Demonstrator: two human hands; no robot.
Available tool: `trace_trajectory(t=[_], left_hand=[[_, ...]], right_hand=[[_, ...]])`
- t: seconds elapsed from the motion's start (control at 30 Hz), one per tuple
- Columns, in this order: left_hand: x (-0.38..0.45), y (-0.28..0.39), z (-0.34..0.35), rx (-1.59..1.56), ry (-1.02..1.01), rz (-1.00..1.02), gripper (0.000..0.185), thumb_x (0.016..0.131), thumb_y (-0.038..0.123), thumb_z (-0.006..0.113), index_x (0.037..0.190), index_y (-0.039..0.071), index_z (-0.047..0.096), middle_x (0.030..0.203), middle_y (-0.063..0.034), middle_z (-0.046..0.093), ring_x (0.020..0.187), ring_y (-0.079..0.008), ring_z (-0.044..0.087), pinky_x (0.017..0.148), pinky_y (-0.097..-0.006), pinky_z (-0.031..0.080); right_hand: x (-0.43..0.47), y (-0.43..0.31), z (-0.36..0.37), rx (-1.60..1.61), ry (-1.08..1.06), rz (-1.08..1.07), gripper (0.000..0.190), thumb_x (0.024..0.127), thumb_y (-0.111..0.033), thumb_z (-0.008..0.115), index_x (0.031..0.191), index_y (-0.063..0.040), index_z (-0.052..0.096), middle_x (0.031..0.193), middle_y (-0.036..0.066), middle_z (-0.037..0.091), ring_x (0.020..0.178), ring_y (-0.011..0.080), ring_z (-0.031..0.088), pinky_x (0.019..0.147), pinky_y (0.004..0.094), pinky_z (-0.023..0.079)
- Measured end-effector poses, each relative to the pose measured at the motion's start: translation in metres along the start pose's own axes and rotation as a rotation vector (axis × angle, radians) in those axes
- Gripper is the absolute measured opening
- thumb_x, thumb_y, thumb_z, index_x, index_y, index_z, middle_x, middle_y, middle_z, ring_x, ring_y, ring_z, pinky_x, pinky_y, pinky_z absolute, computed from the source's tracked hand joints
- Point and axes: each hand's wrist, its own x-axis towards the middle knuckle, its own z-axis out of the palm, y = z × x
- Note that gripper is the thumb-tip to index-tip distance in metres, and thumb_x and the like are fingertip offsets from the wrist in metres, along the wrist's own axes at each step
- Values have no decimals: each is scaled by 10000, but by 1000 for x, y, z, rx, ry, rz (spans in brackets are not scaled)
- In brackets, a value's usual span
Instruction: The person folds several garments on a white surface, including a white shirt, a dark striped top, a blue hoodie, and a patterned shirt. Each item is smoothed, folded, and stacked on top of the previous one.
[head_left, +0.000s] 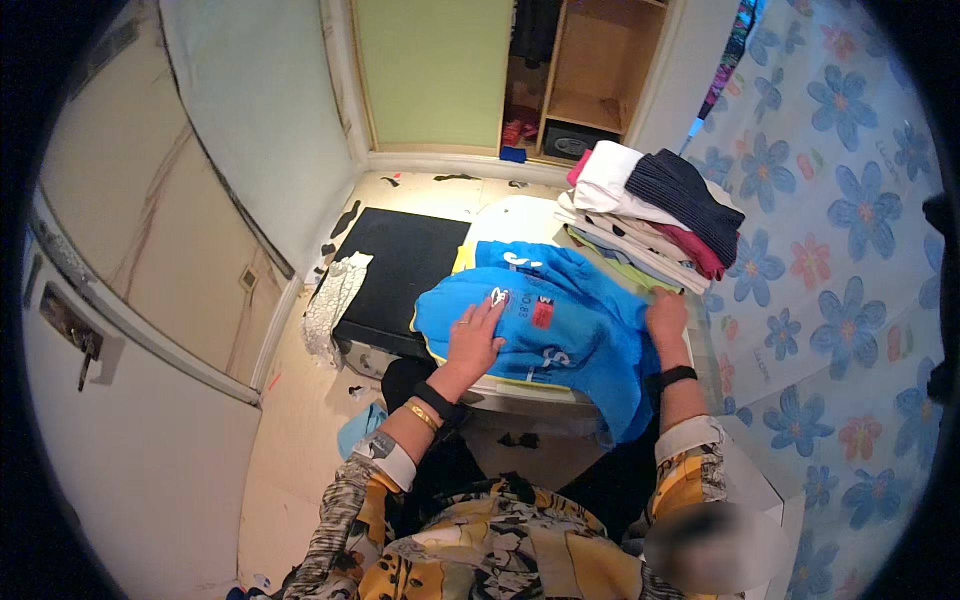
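Note:
A bright blue garment (577, 337) with yellow edging and printed patches of writing lies spread over a low surface before me. My left hand (476, 337) rests flat on its left part, fingers slightly apart. At the garment's right side, my right hand (667, 322) has its fingers closed on the blue fabric. A loose fold of the cloth hangs over the surface's front edge below that hand. Just beyond my right hand rises a stack of folded clothes (645, 217), with white, dark ribbed, red and green pieces.
A black flat-topped box (405, 262) stands left of the garment, with a cream patterned cloth (337, 307) at its left side. Light blue cloth (362, 429) lies on the floor. A flower-printed curtain (847, 247) hangs on the right. Behind is an open-shelved wardrobe (600, 75).

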Motion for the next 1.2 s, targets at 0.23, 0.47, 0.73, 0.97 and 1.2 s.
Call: trace_trajectory(t=[0.23,0.47,0.73,0.97,1.2], left_hand=[[3,-8,33,106,-232,82,421,746,156,764,1153,142,657,1035,-67,614,1022,-319,561,817,-504,415],[-6,7,37,-35,75,153,368,726,138,748,1078,112,645,1149,-96,584,1093,-290,552,928,-490,391],[9,36,44,-73,-196,273,347,727,139,760,1059,117,665,987,-93,630,982,-323,596,927,-507,403],[-21,-16,21,-118,-16,132,317,718,96,727,1028,119,662,937,-94,618,927,-329,588,816,-452,422],[-15,19,-6,-48,-10,307,634,737,61,692,1338,189,536,1103,-68,583,1034,-270,561,976,-477,371]], right_hand=[[-65,-47,28,219,-474,-390,439,747,-67,633,1180,-137,629,1168,162,616,1069,347,585,863,485,505],[-91,-59,28,134,-297,-390,305,737,-61,634,1026,-157,644,922,96,607,948,328,605,781,450,522],[-40,-75,-16,488,-486,-401,286,819,-136,668,1101,-91,687,1067,128,671,1003,332,620,875,410,515],[-9,-14,-19,-102,-589,-130,479,800,-173,694,1263,-105,592,1119,182,657,1094,359,602,907,435,506],[-7,-41,25,5,-655,-147,572,815,-118,633,1372,-173,511,1160,214,630,1076,378,610,898,466,514]])
